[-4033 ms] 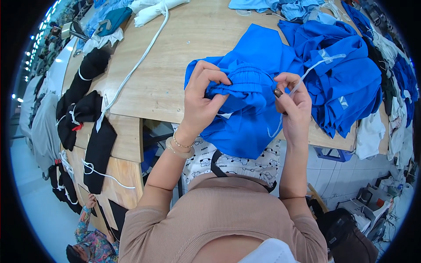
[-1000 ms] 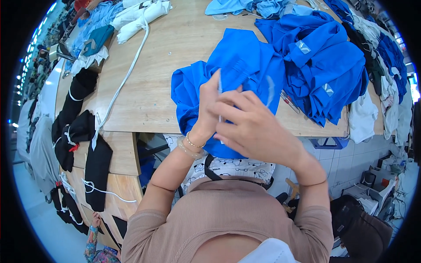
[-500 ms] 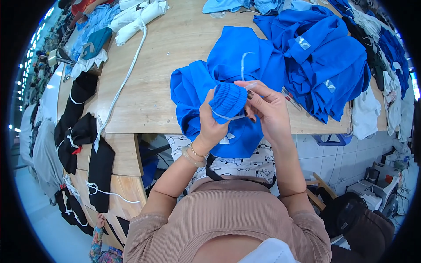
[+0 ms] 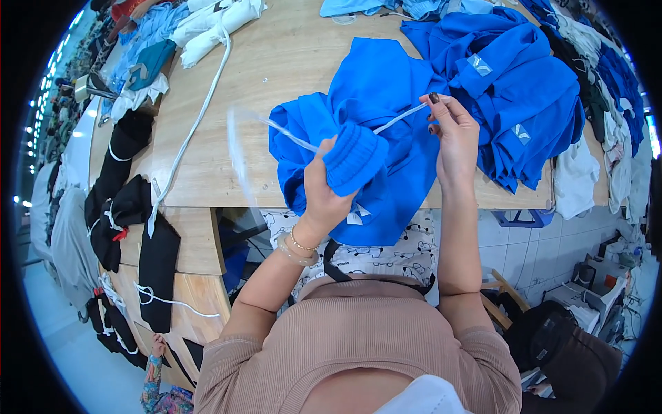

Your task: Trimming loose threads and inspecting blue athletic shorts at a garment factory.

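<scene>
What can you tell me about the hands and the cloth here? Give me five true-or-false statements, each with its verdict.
1. The left hand grips a gathered band of blue cloth. True.
2. The right hand holds a pair of scissors. False: the right hand pinches a pale cord.
3. The pale cord shows on both sides of the gathered band. True.
4. Bracelets circle the right wrist. False: the bracelets are on the left wrist.
5. The teal item lies to the right of the hands. False: the teal item lies off to the left.
</scene>
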Available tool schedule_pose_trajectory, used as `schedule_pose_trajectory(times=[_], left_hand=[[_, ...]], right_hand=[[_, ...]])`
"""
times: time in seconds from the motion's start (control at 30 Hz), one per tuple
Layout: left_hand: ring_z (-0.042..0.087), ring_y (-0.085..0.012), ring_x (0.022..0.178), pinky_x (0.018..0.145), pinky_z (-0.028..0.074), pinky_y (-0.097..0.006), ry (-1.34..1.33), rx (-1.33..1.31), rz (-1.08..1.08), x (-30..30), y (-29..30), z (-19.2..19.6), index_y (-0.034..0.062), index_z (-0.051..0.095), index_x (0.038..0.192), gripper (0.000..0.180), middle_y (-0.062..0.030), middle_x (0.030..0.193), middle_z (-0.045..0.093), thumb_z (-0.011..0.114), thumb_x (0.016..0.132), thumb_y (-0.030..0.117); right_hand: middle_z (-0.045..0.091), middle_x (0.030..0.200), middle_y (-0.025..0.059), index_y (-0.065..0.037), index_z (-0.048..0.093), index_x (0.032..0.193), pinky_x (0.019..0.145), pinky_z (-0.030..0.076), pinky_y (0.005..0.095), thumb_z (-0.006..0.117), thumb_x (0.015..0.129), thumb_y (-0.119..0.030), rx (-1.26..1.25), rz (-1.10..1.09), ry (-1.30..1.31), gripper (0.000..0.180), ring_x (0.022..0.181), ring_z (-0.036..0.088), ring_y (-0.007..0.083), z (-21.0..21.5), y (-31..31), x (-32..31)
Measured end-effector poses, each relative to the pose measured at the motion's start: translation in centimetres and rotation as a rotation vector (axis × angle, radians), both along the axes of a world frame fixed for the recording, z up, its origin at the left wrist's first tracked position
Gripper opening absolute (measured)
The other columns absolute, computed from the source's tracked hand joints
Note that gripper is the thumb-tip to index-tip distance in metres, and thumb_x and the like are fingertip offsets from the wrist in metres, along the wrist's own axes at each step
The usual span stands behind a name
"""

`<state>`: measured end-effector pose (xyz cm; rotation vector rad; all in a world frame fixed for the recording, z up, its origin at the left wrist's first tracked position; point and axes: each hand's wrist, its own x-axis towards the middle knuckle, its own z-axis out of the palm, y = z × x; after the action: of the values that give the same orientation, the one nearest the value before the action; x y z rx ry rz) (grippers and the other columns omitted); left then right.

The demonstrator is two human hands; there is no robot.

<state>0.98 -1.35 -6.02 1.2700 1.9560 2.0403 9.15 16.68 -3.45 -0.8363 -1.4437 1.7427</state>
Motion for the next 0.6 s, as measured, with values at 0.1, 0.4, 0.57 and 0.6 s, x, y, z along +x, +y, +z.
schedule_pose_trajectory(times=[0.1,0.4,0.57,0.6], left_hand=[[0.064,-0.0250,0.093,0.084,0.047,-0.032,0.052,0.005,-0.013,-0.5,0.8,1.1,-0.0062,0.053,0.116,0.039,-0.0151,0.107,0.065,0.065,0.080,0.003],[0.056,-0.0362,0.094,0.083,0.046,-0.043,0.319,-0.123,0.115,-0.3,3.3,0.9,-0.0010,0.057,0.100,0.034,-0.0177,0.101,0.060,0.068,0.069,0.005],[0.056,-0.0305,0.104,0.091,0.044,-0.038,0.237,-0.323,0.225,-0.2,2.6,-0.2,-0.0008,0.050,0.122,0.047,-0.0169,0.115,0.058,0.064,0.080,0.014],[0.056,-0.0287,0.105,0.092,0.044,-0.037,0.123,-0.328,0.234,-0.2,2.6,-0.2,-0.0002,0.049,0.126,0.048,-0.0162,0.117,0.058,0.063,0.082,0.016]], right_hand=[[0.056,0.088,0.0024,-0.003,0.064,0.104,0.064,0.036,0.0222,0.059,0.089,-0.017,0.519,-0.291,-0.184,0.021,0.074,0.044,0.0091,0.8,-1.1,-0.2],[0.049,0.088,0.0051,-0.007,0.066,0.089,0.075,0.035,0.0365,0.075,0.061,-0.020,1.342,0.140,-0.260,0.032,0.087,0.044,0.0240,8.8,-6.1,-0.2],[0.054,0.085,0.0097,0.002,0.061,0.086,0.070,0.048,0.0337,0.064,0.065,-0.001,1.248,0.403,0.046,0.022,0.078,0.055,0.0253,7.2,-9.5,-1.9],[0.055,0.088,0.0109,0.002,0.061,0.088,0.074,0.048,0.0335,0.064,0.065,-0.001,1.227,0.439,0.062,0.024,0.082,0.056,0.0260,6.6,-9.8,-1.6]])
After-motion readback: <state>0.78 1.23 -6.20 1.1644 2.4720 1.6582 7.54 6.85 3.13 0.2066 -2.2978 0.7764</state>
